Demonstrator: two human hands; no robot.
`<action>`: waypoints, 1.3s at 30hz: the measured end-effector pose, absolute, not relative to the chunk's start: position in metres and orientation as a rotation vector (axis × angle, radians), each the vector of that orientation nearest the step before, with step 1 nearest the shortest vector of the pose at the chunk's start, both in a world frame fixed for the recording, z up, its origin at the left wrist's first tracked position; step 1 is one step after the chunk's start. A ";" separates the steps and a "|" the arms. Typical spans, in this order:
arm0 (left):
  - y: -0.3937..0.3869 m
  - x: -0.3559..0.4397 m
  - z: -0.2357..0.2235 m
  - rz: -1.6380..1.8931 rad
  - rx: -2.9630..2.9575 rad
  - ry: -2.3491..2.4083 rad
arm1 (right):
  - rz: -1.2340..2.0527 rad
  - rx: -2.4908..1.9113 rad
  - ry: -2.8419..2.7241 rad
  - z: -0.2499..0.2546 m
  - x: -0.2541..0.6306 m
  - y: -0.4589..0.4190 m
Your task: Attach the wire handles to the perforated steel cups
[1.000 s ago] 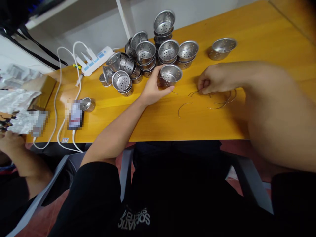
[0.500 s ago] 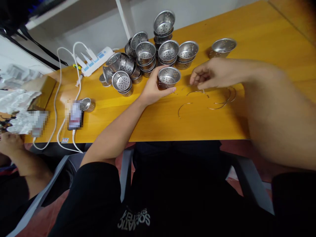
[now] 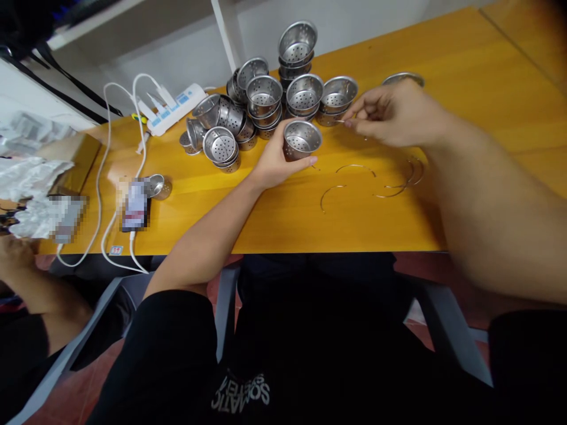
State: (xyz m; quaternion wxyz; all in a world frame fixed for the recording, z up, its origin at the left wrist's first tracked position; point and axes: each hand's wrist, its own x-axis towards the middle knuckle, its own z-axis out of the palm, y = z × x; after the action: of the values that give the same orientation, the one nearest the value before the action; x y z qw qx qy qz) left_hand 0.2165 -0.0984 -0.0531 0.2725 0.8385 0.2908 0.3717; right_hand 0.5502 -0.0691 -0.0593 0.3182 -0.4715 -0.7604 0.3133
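My left hand (image 3: 275,160) grips a small perforated steel cup (image 3: 301,139) standing on the yellow table (image 3: 274,218). My right hand (image 3: 392,113) hovers just right of the cup, fingers pinched on a thin curved wire handle (image 3: 342,121) held near the cup's rim. Several more wire handles (image 3: 354,168) lie loose on the table below my right hand. A pile of the same steel cups (image 3: 266,100) is stacked behind the held cup.
A lone steel cup (image 3: 402,77) sits partly hidden behind my right hand. A white power strip (image 3: 170,105) with cables lies at the back left, a small steel cup (image 3: 158,186) beside a blurred item. Another person's hand (image 3: 15,254) works at the far left by crumpled plastic.
My right hand rose from the loose wires with one pinched in it and moved up and left toward the cup. My left hand tilted and shifted the cup slightly.
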 end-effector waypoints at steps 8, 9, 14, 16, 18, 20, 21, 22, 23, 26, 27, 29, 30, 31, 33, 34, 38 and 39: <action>-0.099 0.221 -0.057 1.074 2.244 0.734 | 0.594 -1.259 -2.064 -0.039 0.523 -0.091; -0.100 0.221 -0.056 1.070 2.246 0.746 | 0.580 -1.287 -2.032 -0.038 0.518 -0.093; -0.104 0.220 -0.050 1.058 2.234 0.810 | 0.635 -1.338 -1.973 -0.013 0.478 -0.124; -0.105 0.220 -0.050 1.033 2.234 0.807 | 0.649 -1.287 -1.981 0.001 0.461 -0.141; -0.105 0.221 -0.051 1.020 2.237 0.797 | 0.655 -1.256 -1.986 0.012 0.449 -0.152; -0.106 0.223 -0.052 1.015 2.238 0.783 | 0.651 -1.258 -1.990 0.014 0.443 -0.157; -0.107 0.223 -0.052 1.019 2.236 0.780 | 0.646 -1.258 -1.995 0.013 0.442 -0.157; -0.107 0.224 -0.053 1.027 2.232 0.778 | 0.639 -1.250 -1.999 0.011 0.442 -0.155; -0.108 0.225 -0.053 1.033 2.229 0.778 | 0.633 -1.236 -2.002 0.007 0.443 -0.153; -0.109 0.225 -0.053 0.996 2.237 0.770 | 0.624 -1.187 -2.002 -0.003 0.446 -0.146; -0.109 0.226 -0.053 0.971 2.243 0.763 | 0.623 -1.181 -1.998 -0.005 0.447 -0.144; -0.110 0.226 -0.053 0.933 2.242 0.754 | 0.620 -1.192 -1.992 -0.009 0.448 -0.141; -0.110 0.226 -0.052 0.929 2.232 0.756 | 0.622 -1.203 -1.993 -0.010 0.448 -0.140; -0.111 0.226 -0.051 0.932 2.218 0.762 | 0.633 -1.212 -1.994 -0.012 0.448 -0.140; -0.114 0.227 -0.049 0.940 2.196 0.782 | 0.676 -1.210 -2.000 -0.014 0.448 -0.139; -0.116 0.228 -0.048 0.946 2.191 0.799 | 0.690 -1.200 -2.001 -0.014 0.447 -0.139; -0.120 0.230 -0.043 0.980 2.180 0.897 | 0.615 -1.166 -1.970 -0.009 0.438 -0.145; -0.120 0.230 -0.043 0.991 2.172 0.914 | 0.604 -1.159 -1.953 -0.005 0.435 -0.148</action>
State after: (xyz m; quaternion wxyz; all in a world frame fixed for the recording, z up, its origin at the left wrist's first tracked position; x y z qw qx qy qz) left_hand 0.2296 -0.1205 -0.0428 0.2883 0.8136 0.3423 0.3712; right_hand 0.4349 -0.1477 -0.0049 0.3858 -0.4549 -0.7668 0.2372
